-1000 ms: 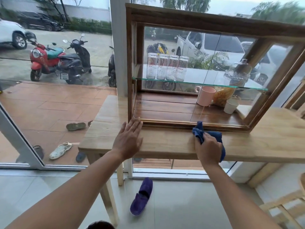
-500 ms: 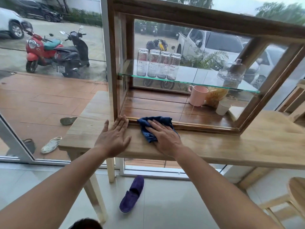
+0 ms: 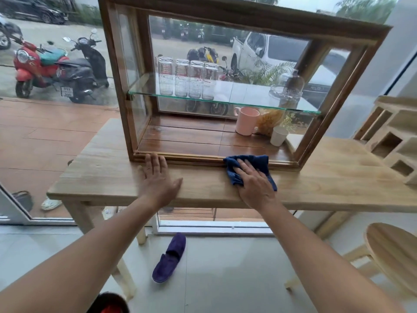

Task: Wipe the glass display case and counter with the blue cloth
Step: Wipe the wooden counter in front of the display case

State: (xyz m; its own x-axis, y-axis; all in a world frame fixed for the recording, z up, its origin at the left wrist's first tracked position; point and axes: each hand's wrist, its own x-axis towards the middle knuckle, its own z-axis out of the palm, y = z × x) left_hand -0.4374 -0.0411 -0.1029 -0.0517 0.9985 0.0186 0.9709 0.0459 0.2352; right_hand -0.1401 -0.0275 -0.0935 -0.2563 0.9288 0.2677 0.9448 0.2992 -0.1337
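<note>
A wood-framed glass display case stands on a pale wooden counter. Its glass shelf holds several clear jars; below sit a pink mug and a white cup. My right hand presses flat on the blue cloth, which lies on the counter against the case's lower front rail. My left hand rests flat on the counter with fingers spread, fingertips touching the case's bottom rail near its left corner.
A wooden cubby rack sits on the counter at the right. A round wooden stool stands at lower right. A purple slipper lies on the tiled floor under the counter. Scooters are parked outside behind the window.
My right hand has slid the blue cloth along the counter from beside my left hand toward the right. My left hand has stayed in place.
</note>
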